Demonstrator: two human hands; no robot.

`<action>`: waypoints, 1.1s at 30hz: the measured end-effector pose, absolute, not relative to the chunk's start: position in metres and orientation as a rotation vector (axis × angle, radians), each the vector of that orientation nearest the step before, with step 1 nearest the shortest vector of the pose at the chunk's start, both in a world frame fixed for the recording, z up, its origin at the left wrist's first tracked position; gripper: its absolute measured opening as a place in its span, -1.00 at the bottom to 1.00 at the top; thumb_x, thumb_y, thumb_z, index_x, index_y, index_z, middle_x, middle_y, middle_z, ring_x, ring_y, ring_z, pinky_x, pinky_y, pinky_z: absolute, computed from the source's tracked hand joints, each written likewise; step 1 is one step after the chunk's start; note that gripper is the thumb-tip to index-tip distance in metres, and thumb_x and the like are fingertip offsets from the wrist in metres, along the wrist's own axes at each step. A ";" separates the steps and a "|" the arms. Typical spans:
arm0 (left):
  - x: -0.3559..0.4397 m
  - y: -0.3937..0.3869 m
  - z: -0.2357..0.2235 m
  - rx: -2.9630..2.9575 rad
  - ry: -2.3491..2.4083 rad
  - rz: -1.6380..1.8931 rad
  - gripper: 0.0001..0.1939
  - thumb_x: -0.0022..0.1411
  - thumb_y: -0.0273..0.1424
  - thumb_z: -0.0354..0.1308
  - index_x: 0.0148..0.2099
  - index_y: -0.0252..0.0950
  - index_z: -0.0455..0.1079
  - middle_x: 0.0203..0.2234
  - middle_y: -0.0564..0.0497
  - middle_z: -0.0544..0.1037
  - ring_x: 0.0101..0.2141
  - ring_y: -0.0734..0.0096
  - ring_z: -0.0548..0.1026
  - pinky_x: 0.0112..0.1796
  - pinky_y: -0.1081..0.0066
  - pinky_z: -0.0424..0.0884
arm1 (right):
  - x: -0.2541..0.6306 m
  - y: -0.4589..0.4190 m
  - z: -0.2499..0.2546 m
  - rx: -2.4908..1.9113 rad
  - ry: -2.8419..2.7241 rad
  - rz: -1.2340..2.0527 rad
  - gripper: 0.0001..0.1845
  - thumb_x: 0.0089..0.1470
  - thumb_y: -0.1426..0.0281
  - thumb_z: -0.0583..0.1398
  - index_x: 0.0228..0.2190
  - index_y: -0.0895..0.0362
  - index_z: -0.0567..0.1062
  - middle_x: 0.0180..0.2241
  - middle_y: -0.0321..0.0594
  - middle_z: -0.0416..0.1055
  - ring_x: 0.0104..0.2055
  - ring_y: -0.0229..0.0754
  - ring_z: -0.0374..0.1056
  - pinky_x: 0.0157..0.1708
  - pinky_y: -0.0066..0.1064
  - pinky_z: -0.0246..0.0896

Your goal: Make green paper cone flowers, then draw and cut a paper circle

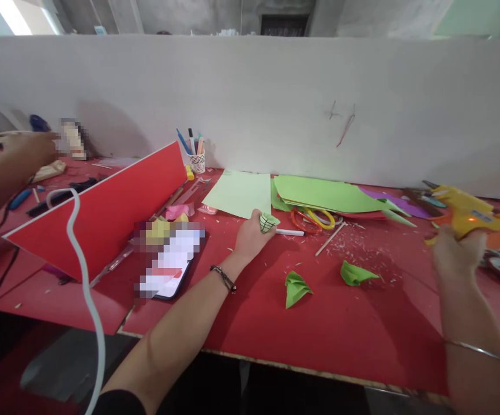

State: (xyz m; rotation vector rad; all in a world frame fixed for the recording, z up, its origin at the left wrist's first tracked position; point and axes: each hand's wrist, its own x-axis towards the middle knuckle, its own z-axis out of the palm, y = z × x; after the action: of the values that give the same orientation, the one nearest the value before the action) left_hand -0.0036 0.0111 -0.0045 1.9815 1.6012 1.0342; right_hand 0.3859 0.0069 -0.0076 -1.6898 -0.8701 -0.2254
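Observation:
My left hand (pixel 252 233) is closed round a small piece of pale green paper (pixel 267 222) with black crossed lines on it. A white pen (pixel 290 233) lies just right of that hand. At the right, my right hand (pixel 459 253) grips a yellow glue gun (pixel 470 210), whose orange light is lit and whose nozzle points left and away. Between my arms, two folded green paper pieces lie on the red table: one nearer the middle (pixel 296 289), the other (pixel 357 274) farther right.
Green paper sheets (pixel 327 193) and a pale sheet (pixel 241 190) lie at the back, with yellow-handled scissors (pixel 321 218) before them. A phone (pixel 174 262), a standing red board (pixel 115 213) and a pen cup (pixel 196 162) are left. Another person's hand (pixel 29 150) shows far left.

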 end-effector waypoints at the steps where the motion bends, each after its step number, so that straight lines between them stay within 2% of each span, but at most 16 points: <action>1: -0.004 0.011 -0.004 1.949 1.579 1.008 -0.71 0.06 -0.22 0.06 -0.22 -0.26 0.12 -0.56 0.07 0.41 -0.58 0.44 0.40 -0.54 0.51 0.21 | 0.379 0.006 -0.005 -1.698 -0.814 -0.171 -0.82 -0.22 0.39 0.05 -0.44 0.15 0.25 -0.54 -0.18 0.24 -0.59 -0.16 0.20 -0.61 -0.28 0.10; 4: -0.003 0.010 -0.002 1.877 1.497 0.933 -0.68 0.09 -0.19 0.02 -0.18 -0.27 0.14 -0.64 0.11 0.40 -0.73 0.52 0.29 -0.61 0.51 0.19 | 0.363 0.004 0.000 -1.749 -0.795 -0.080 -0.83 -0.20 0.38 0.06 -0.44 0.14 0.24 -0.59 -0.25 0.22 -0.63 -0.22 0.18 -0.61 -0.33 0.11; 9: -0.003 0.013 -0.004 1.967 1.488 1.016 -0.72 0.02 -0.19 0.09 -0.31 -0.30 0.27 -0.54 0.04 0.43 -0.54 0.48 0.35 -0.52 0.51 0.21 | 0.355 0.008 0.000 -1.699 -0.864 -0.039 -0.83 -0.18 0.34 0.06 -0.45 0.13 0.20 -0.62 -0.30 0.23 -0.65 -0.26 0.18 -0.63 -0.40 0.11; 11: -0.003 0.015 -0.006 1.966 1.459 1.027 -0.73 0.03 -0.18 0.07 -0.35 -0.30 0.29 -0.55 0.06 0.42 -0.53 0.50 0.33 -0.52 0.52 0.20 | 0.350 0.008 0.000 -1.654 -0.915 -0.049 -0.80 -0.17 0.33 0.06 -0.42 0.13 0.19 -0.62 -0.31 0.23 -0.65 -0.26 0.19 -0.62 -0.41 0.11; 17: -0.003 0.020 -0.009 1.887 1.571 1.043 -0.68 -0.04 -0.24 0.12 -0.28 -0.32 0.20 -0.53 0.07 0.36 -0.52 0.49 0.29 -0.53 0.51 0.19 | 0.326 0.002 0.004 -1.629 -1.143 -0.076 -0.77 -0.11 0.28 0.06 -0.38 0.14 0.20 -0.59 -0.28 0.26 -0.59 -0.23 0.24 -0.55 -0.41 0.13; 20: -0.004 0.022 -0.009 1.910 1.581 1.068 -0.76 0.00 -0.34 0.07 -0.27 -0.32 0.16 -0.45 0.01 0.37 -0.45 0.46 0.32 -0.47 0.49 0.22 | 0.321 0.002 0.002 -1.666 -1.229 -0.097 -0.76 -0.10 0.26 0.07 -0.37 0.14 0.22 -0.58 -0.27 0.29 -0.55 -0.21 0.26 -0.51 -0.40 0.12; 22: -0.004 0.022 -0.009 1.921 1.545 1.075 -0.82 0.02 -0.40 0.02 -0.27 -0.30 0.15 -0.46 0.03 0.37 -0.44 0.44 0.35 -0.45 0.48 0.24 | 0.321 0.003 0.001 -1.683 -1.253 -0.081 -0.75 -0.09 0.24 0.06 -0.37 0.14 0.22 -0.57 -0.27 0.30 -0.54 -0.20 0.26 -0.51 -0.40 0.12; 27: -0.005 0.019 -0.008 1.782 1.344 1.045 -0.79 0.06 -0.42 -0.03 -0.20 -0.26 0.11 -0.56 0.14 0.37 -0.63 0.55 0.35 -0.51 0.52 0.26 | 0.317 0.003 0.001 -1.668 -1.269 -0.037 -0.74 -0.08 0.23 0.06 -0.36 0.13 0.21 -0.58 -0.27 0.31 -0.53 -0.19 0.28 -0.49 -0.39 0.12; 29: -0.004 0.018 -0.008 1.792 1.364 1.070 -0.81 0.04 -0.38 0.01 -0.24 -0.25 0.13 -0.57 0.16 0.35 -0.66 0.58 0.31 -0.55 0.54 0.21 | 0.313 0.001 0.003 -1.650 -1.296 -0.037 -0.75 -0.07 0.23 0.06 -0.37 0.13 0.21 -0.58 -0.27 0.32 -0.52 -0.18 0.29 -0.48 -0.39 0.12; 33: -0.004 0.019 -0.010 1.882 1.441 1.145 -0.83 -0.03 -0.37 0.07 -0.36 -0.26 0.15 -0.57 0.16 0.31 -0.53 0.55 0.30 -0.52 0.56 0.17 | 0.301 -0.005 0.010 -1.632 -1.355 -0.023 -0.78 -0.05 0.25 0.06 -0.37 0.12 0.21 -0.57 -0.27 0.33 -0.51 -0.19 0.28 -0.47 -0.40 0.09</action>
State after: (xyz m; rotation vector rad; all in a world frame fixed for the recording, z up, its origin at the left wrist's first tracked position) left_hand -0.0037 0.0189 -0.0100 1.8816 1.4413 1.1452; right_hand 0.3014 -0.0047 0.0099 -1.6316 -1.3555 -0.0229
